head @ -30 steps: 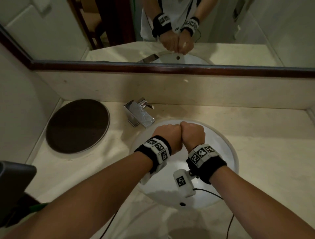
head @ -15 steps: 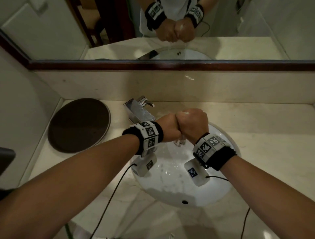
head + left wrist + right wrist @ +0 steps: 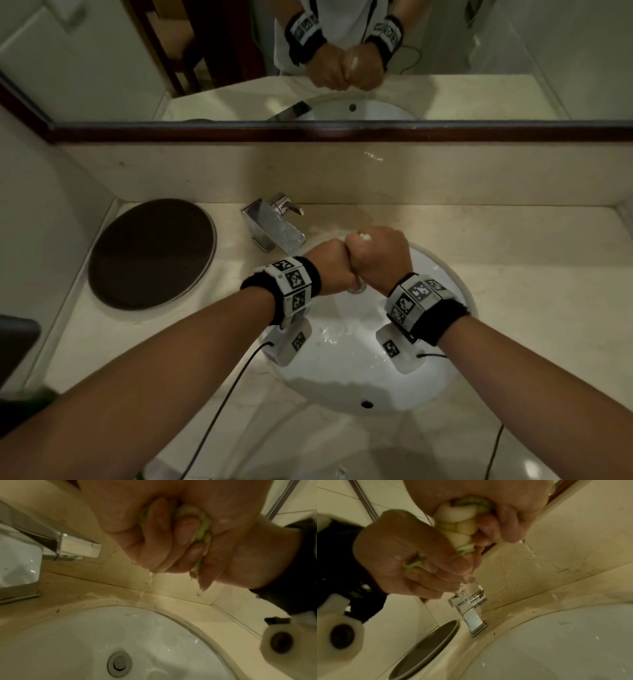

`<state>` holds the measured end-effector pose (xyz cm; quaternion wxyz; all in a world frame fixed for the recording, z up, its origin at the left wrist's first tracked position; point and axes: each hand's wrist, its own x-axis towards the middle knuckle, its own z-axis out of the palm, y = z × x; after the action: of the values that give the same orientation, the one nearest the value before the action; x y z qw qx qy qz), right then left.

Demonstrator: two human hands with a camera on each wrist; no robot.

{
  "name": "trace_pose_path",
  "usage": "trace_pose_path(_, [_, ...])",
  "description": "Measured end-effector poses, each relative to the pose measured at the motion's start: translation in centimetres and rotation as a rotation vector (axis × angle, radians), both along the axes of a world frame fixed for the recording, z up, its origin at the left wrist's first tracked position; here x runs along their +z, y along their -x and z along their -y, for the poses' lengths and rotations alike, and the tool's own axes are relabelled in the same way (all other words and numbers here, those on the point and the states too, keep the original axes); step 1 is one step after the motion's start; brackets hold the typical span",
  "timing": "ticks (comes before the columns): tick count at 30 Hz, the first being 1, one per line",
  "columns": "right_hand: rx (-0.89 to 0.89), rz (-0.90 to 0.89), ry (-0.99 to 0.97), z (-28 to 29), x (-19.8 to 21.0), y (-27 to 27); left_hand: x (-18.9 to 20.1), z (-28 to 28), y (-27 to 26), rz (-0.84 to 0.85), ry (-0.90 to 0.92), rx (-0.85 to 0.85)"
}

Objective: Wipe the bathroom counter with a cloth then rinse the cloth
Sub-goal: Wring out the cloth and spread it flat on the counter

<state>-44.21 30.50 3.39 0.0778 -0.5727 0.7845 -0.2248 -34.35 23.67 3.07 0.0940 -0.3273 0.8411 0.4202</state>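
Observation:
Both fists are pressed together above the white sink basin (image 3: 342,377), squeezing a bunched pale cloth with green edging (image 3: 458,524). My left hand (image 3: 325,263) grips one end of the cloth and my right hand (image 3: 380,260) grips the other. In the head view only a small white bit of cloth (image 3: 363,236) pokes out of the right fist. The left wrist view shows the cloth (image 3: 202,524) wedged between curled fingers (image 3: 185,534). Water drops (image 3: 150,577) fall from the knuckles toward the basin (image 3: 102,635). The beige counter (image 3: 513,308) surrounds the sink.
A chrome faucet (image 3: 277,229) stands at the basin's back left, close to my left fist. A round dark brown plate (image 3: 150,253) lies on the counter at the left. A mirror (image 3: 445,85) and backsplash rise behind. A dark object (image 3: 17,342) sits at the left edge.
Both fists, still pressed together on the cloth, have risen and moved toward the back of the basin near the faucet. Water now spatters the basin.

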Motion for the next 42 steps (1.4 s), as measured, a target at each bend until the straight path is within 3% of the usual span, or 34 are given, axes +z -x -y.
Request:
trace_pose_path(2, [-0.122, 0.297, -0.158, -0.5, -0.3, 0.3, 0.2, -0.1, -0.2, 0.016, 0.051, -0.051])
trace_pose_path(4, [-0.153, 0.512, -0.053, -1.0, -0.2, 0.2, 0.4, -0.2, -1.1, -0.012, 0.061, -0.041])
trace_pose_path(9, [0.011, 0.851, -0.129, -3.0, -0.8, 0.2, -0.2, -0.4, -4.2, -0.087, -0.127, 0.204])
trace_pose_path(13, [0.055, 0.797, -0.183, -3.8, -1.7, -0.6, -0.3, -1.2, -6.6, -0.044, -0.128, 0.194])
trace_pose_path(18, [0.064, 0.775, -0.112, -4.5, -1.4, -2.3, 0.3, -2.3, -9.2, -0.1, -0.076, 0.252])
trace_pose_path(26, [-0.069, 1.035, -0.012, -3.5, 1.0, -5.3, 4.0, -2.7, -12.8, -0.27, 0.012, 0.309])
trace_pose_path(30, [-0.059, 1.053, 0.006, -2.5, 2.9, -7.6, 5.0, -1.8, -15.0, -0.247, 0.203, 0.309])
trace_pose_path(42, [0.099, 1.065, -0.163, -0.8, 6.7, -16.1, 8.2, 1.8, -23.3, -0.304, 0.275, 0.34])
